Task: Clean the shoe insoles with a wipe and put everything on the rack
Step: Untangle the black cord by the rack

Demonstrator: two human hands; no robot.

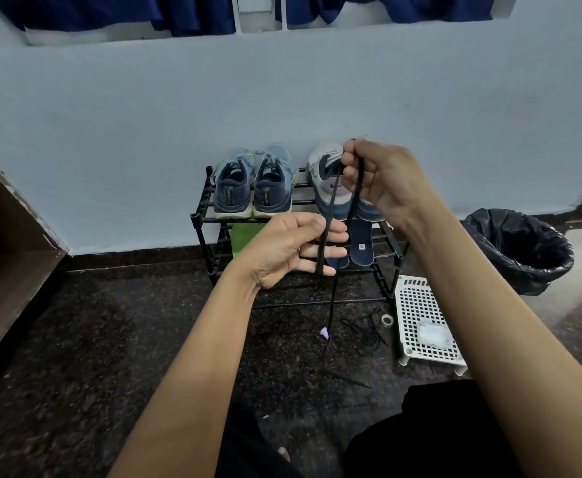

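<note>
pinching the black shoelace high in the right grip, left grip flat against it with fingers straight, probably to wind it neatly. insoles lying on the lower shelf of the rack.

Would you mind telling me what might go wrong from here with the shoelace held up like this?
The black shoelace gripped in the right hand and running across the left hand trails to the floor, so its tail may snag the purple piece or tangle with the loose lace lying there. If it swings, it might also nudge the insoles resting on the rack bars.
</note>
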